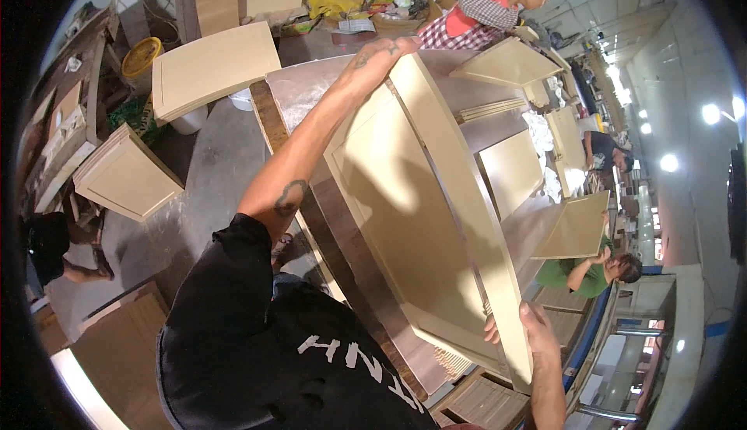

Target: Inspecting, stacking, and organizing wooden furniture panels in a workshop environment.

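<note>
A long, narrow cream board runs slantwise in front of me, gripped near its two ends. My left hand is closed round its far end, fingers mostly hidden behind it. At the near right end my right hand holds it, thumb on the outer side and fingertips showing on the other. Just left of the board lies a cream cabinet door panel with a recessed frame, a dark gap showing between the two. Whether they touch is not clear. Below them is a brown worktable.
Stacked cream panels and another stack stand at left, near a yellow-rimmed bucket. Across the table, a person in a checked garment leans over; a person in green holds a panel. Thin strips lie on the table.
</note>
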`<act>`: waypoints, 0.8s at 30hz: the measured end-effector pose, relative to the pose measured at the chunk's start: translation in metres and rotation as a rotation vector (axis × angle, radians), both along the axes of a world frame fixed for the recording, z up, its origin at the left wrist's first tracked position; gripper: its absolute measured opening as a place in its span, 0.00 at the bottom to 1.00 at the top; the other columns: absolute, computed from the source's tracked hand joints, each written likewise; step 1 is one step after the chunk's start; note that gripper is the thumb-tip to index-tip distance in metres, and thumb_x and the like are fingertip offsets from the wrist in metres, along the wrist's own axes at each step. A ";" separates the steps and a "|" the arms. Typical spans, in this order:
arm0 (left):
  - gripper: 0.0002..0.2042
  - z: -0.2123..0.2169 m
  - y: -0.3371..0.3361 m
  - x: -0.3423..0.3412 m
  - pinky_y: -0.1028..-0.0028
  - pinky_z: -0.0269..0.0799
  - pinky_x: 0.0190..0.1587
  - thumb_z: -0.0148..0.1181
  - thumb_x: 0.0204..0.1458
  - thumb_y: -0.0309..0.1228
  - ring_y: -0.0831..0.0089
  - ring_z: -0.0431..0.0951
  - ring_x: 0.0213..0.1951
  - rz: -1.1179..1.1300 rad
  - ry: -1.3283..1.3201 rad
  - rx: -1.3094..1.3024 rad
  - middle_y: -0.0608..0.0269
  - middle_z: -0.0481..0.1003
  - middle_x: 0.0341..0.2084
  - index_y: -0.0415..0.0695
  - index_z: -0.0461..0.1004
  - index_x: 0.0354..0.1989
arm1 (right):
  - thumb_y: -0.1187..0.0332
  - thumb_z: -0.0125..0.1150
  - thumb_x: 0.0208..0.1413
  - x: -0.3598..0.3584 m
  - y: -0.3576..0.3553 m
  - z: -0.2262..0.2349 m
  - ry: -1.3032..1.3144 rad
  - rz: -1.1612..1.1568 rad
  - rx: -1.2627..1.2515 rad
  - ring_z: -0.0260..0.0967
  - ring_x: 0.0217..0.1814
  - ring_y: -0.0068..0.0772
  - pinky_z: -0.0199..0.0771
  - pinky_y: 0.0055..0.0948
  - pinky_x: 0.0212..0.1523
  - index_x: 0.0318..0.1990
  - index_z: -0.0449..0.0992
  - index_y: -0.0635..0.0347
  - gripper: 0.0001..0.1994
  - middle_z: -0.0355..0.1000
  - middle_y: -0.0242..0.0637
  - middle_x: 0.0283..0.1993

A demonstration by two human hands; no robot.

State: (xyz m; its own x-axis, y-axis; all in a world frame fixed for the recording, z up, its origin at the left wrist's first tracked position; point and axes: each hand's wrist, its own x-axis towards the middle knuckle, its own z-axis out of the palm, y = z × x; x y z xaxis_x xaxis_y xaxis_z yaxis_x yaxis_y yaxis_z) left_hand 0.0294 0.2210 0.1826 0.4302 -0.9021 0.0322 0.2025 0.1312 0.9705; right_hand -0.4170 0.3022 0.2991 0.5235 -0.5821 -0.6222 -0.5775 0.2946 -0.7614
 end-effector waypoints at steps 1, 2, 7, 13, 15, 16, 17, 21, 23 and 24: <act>0.26 -0.005 -0.004 0.002 0.74 0.64 0.46 0.46 0.56 0.53 0.73 0.69 0.40 0.024 -0.029 -0.036 0.60 0.72 0.38 0.39 0.71 0.45 | 0.40 0.51 0.54 0.000 -0.002 -0.001 -0.016 -0.023 0.022 0.76 0.33 0.44 0.78 0.36 0.31 0.42 0.72 0.75 0.36 0.74 0.52 0.34; 0.25 -0.010 -0.007 0.002 0.73 0.64 0.47 0.46 0.56 0.51 0.72 0.70 0.41 0.048 -0.058 -0.072 0.61 0.72 0.39 0.40 0.72 0.46 | 0.40 0.51 0.54 0.002 -0.004 -0.001 -0.014 -0.028 0.033 0.76 0.33 0.44 0.78 0.36 0.31 0.42 0.72 0.75 0.36 0.74 0.52 0.34; 0.21 -0.018 -0.006 0.000 0.76 0.62 0.48 0.47 0.55 0.46 0.73 0.68 0.45 0.137 -0.012 -0.145 0.62 0.71 0.42 0.41 0.71 0.47 | 0.55 0.66 0.48 -0.001 -0.022 0.005 0.155 0.303 -0.271 0.75 0.37 0.38 0.76 0.32 0.35 0.48 0.70 0.70 0.27 0.74 0.47 0.42; 0.18 -0.019 -0.006 -0.005 0.78 0.64 0.44 0.54 0.51 0.42 0.75 0.69 0.41 0.117 0.037 -0.153 0.62 0.72 0.37 0.42 0.68 0.44 | 0.67 0.73 0.40 0.016 0.006 -0.003 0.545 0.496 -0.732 0.69 0.55 0.50 0.70 0.40 0.52 0.61 0.58 0.61 0.39 0.68 0.53 0.54; 0.16 -0.025 -0.014 -0.006 0.78 0.66 0.41 0.56 0.51 0.39 0.76 0.71 0.37 0.155 0.003 -0.182 0.60 0.76 0.38 0.42 0.67 0.43 | 0.67 0.73 0.40 0.016 0.008 -0.005 0.512 0.466 -0.794 0.67 0.57 0.51 0.70 0.41 0.54 0.62 0.57 0.61 0.40 0.66 0.53 0.56; 0.15 -0.032 -0.015 -0.006 0.78 0.67 0.42 0.55 0.52 0.38 0.76 0.72 0.37 0.173 -0.014 -0.298 0.63 0.77 0.39 0.43 0.68 0.44 | 0.67 0.73 0.40 0.016 0.014 -0.007 0.467 0.448 -0.866 0.64 0.59 0.51 0.69 0.42 0.55 0.62 0.55 0.61 0.41 0.64 0.53 0.59; 0.19 -0.035 -0.014 -0.002 0.74 0.64 0.49 0.52 0.53 0.47 0.72 0.70 0.44 0.185 -0.080 -0.236 0.64 0.74 0.43 0.44 0.69 0.45 | 0.67 0.73 0.39 0.014 0.018 -0.006 0.556 0.403 -0.818 0.61 0.62 0.52 0.67 0.44 0.59 0.64 0.53 0.61 0.43 0.60 0.54 0.61; 0.24 -0.053 -0.015 0.015 0.70 0.65 0.53 0.44 0.58 0.52 0.69 0.71 0.47 0.199 -0.242 -0.256 0.61 0.73 0.44 0.45 0.69 0.50 | 0.71 0.70 0.43 0.025 0.029 -0.015 0.798 0.168 -0.757 0.74 0.44 0.52 0.77 0.43 0.44 0.64 0.54 0.51 0.40 0.72 0.57 0.46; 0.24 -0.048 -0.018 0.017 0.70 0.66 0.50 0.43 0.58 0.49 0.69 0.72 0.44 0.196 -0.142 -0.199 0.58 0.73 0.42 0.42 0.68 0.51 | 0.72 0.69 0.43 0.020 0.025 -0.019 0.800 0.175 -0.779 0.77 0.35 0.51 0.79 0.42 0.37 0.65 0.52 0.48 0.42 0.74 0.56 0.38; 0.23 -0.042 -0.015 0.014 0.70 0.67 0.49 0.43 0.59 0.47 0.69 0.73 0.43 0.196 -0.103 -0.132 0.57 0.74 0.42 0.40 0.67 0.52 | 0.73 0.68 0.43 0.027 0.022 -0.023 0.762 0.201 -0.891 0.76 0.32 0.50 0.79 0.42 0.34 0.66 0.50 0.48 0.42 0.75 0.54 0.33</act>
State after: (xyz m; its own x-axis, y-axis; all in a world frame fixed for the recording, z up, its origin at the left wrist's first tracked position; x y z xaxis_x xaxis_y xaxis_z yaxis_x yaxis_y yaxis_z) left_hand 0.0431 0.2063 0.1410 0.5846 -0.7871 0.1968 0.0620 0.2852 0.9564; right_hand -0.3905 0.3241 0.2762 0.3255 -0.9170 -0.2306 -0.9455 -0.3122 -0.0930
